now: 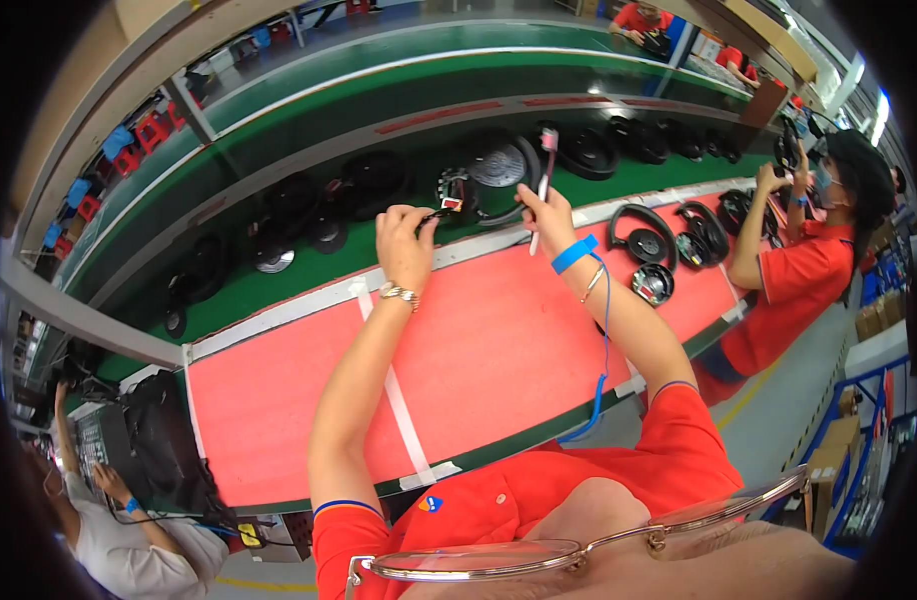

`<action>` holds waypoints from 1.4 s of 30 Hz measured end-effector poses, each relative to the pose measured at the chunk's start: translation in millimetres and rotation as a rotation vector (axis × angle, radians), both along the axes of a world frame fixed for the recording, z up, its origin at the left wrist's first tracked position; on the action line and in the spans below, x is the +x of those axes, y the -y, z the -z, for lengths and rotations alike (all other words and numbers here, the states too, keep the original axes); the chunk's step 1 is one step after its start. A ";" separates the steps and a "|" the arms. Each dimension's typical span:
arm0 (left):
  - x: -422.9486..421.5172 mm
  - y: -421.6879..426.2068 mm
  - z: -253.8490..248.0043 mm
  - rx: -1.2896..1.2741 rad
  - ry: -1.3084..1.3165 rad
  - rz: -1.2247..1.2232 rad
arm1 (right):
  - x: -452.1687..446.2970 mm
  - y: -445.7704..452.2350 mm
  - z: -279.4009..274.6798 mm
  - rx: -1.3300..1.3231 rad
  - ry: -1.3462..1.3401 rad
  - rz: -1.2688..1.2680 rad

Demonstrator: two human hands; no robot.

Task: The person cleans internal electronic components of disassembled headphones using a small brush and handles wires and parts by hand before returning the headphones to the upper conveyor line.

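Observation:
My left hand [407, 242] is over the edge of the green conveyor, its fingers closed on the near side of an opened headphone earcup [456, 190] with a small board and wires showing. A black headphone with a round silver-grey disc [499, 165] lies right beside it, its curved band running towards my right hand. In my right hand [551, 218] is an upright toothbrush [544, 190] with pink bristles at the top and a pale handle. My right fingertips are close to the headphone band; whether they touch it I cannot tell.
Several black headphones [589, 152] line the green conveyor [364, 228]. More opened headphones [642, 238] rest on the pink mat [479, 330] to the right. A blue coiled cord [599, 400] hangs from my right wrist. Co-workers sit at right [809, 270] and lower left [144, 545].

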State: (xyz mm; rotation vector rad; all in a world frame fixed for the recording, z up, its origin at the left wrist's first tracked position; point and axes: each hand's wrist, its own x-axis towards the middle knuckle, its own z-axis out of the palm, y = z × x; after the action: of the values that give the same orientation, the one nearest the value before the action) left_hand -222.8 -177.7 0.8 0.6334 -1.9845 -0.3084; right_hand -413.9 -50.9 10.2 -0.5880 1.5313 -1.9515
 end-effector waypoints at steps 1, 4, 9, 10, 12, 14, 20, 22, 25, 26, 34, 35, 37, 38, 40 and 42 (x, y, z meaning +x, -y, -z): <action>-1.9 -1.3 -2.0 0.043 0.012 -0.034 | -3.4 6.9 9.1 -0.032 0.108 -0.002; -10.2 1.0 -0.6 0.165 0.025 -0.086 | -7.4 23.3 26.4 -0.080 0.336 0.053; -33.2 12.5 23.0 0.163 0.027 -0.041 | -26.7 43.9 51.0 -0.150 0.519 0.229; -34.1 11.8 22.8 0.233 0.166 0.005 | -26.8 48.2 50.2 -0.151 0.517 0.221; -49.5 23.6 51.3 0.210 0.196 0.111 | -24.2 53.8 49.7 -0.182 0.503 0.387; -51.5 28.7 65.6 0.184 0.311 0.131 | -13.7 50.0 39.6 -0.223 0.485 0.348; -21.0 33.1 17.7 -0.061 0.493 -0.214 | 19.9 32.8 26.2 -0.195 0.270 0.227; -10.9 49.7 17.7 -0.052 0.545 -0.387 | 26.9 29.7 33.4 -0.170 0.294 0.188; -0.9 75.0 21.5 0.042 0.665 -0.336 | 39.7 26.1 40.7 -0.149 0.265 0.007; -0.3 82.6 22.5 0.084 0.687 -0.291 | 41.2 26.6 43.2 -0.152 0.254 -0.004; 10.8 63.4 27.0 0.135 0.280 -0.035 | 42.6 24.5 -0.9 0.059 0.233 -0.296; 17.5 51.9 24.1 0.087 0.266 0.021 | 45.0 25.2 -8.2 0.093 0.242 -0.280; 31.4 20.6 15.0 0.053 0.315 0.106 | 48.6 25.1 -17.2 0.121 0.266 -0.314; 38.5 7.7 13.9 0.036 0.332 0.162 | 49.6 24.3 -15.9 0.135 0.241 -0.265; 49.6 -18.5 11.4 0.022 0.320 0.228 | 50.8 13.7 -16.5 0.077 0.139 -0.376; 61.1 -36.1 6.2 -0.013 0.325 0.248 | 59.1 2.9 -21.5 0.132 0.142 -0.298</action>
State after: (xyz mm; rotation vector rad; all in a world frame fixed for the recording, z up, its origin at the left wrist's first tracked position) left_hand -161.7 -141.7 -5.5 0.4491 -2.3819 -0.3601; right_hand -354.8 -53.8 31.7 -0.5720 1.3850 -1.6193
